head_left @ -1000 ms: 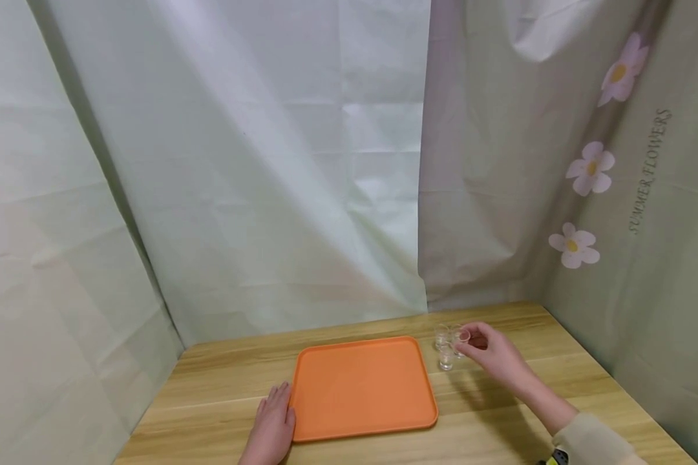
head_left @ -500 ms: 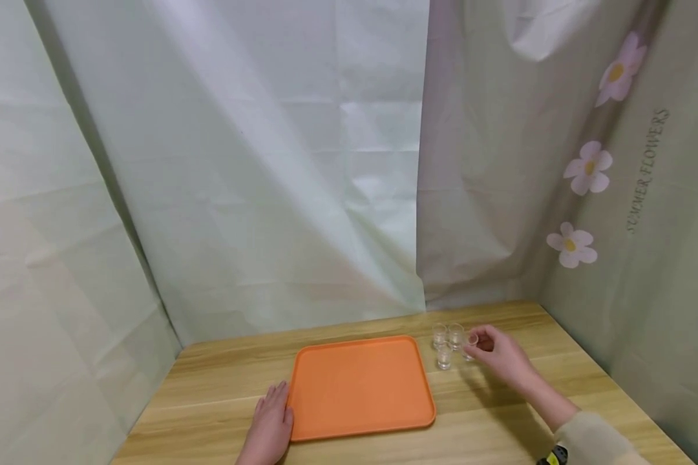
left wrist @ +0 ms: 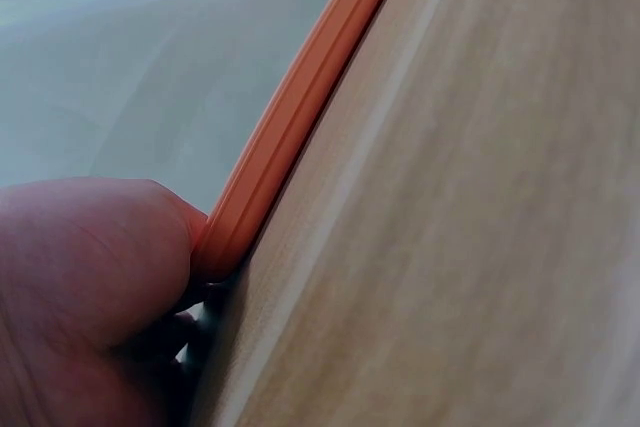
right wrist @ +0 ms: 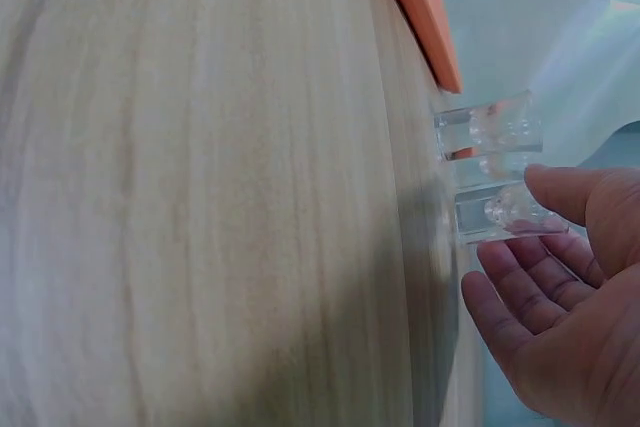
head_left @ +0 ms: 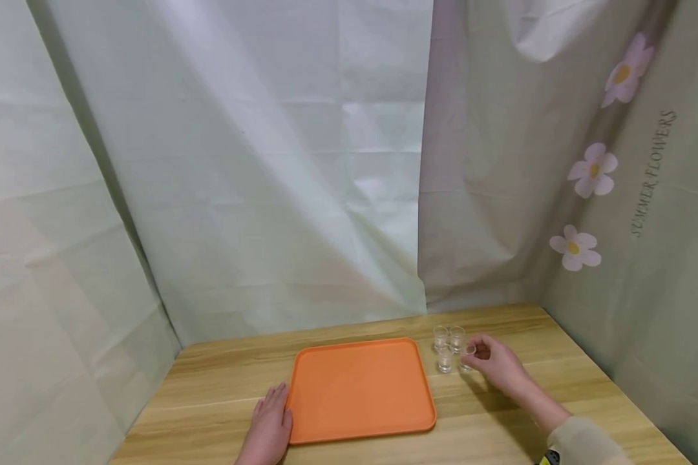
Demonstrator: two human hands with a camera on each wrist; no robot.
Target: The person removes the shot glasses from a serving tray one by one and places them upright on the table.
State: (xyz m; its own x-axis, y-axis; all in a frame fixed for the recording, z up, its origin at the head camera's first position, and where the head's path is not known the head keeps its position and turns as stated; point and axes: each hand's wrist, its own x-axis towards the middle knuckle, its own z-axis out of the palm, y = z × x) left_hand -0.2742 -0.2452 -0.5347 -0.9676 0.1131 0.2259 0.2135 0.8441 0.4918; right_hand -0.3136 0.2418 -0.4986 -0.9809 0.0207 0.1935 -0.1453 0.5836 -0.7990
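Note:
An orange tray [head_left: 362,391] lies flat on the wooden table. Along its left rim rests my left hand [head_left: 267,423], fingers straight; the left wrist view shows the thumb side of that hand [left wrist: 90,277] against the tray's outer wall [left wrist: 290,107]. To the right of the tray, my right hand [head_left: 500,368] holds a small clear shot glass [head_left: 466,365] between thumb and fingers, its base at the tabletop. In the right wrist view the thumb lies across the upper part of the glass [right wrist: 485,215], with the fingers [right wrist: 525,282] behind and below.
Three more clear shot glasses stand close together: a back-left one [head_left: 440,337], a back-right one [head_left: 457,338] and a front one [head_left: 444,360] beside the tray's right edge. A pale curtain [head_left: 267,194] hangs behind the table [head_left: 221,381] and along both sides.
My right hand has moved the shot glass slightly right and toward the front, away from the back-right glass, and lowered it. The left hand and the tray stay put.

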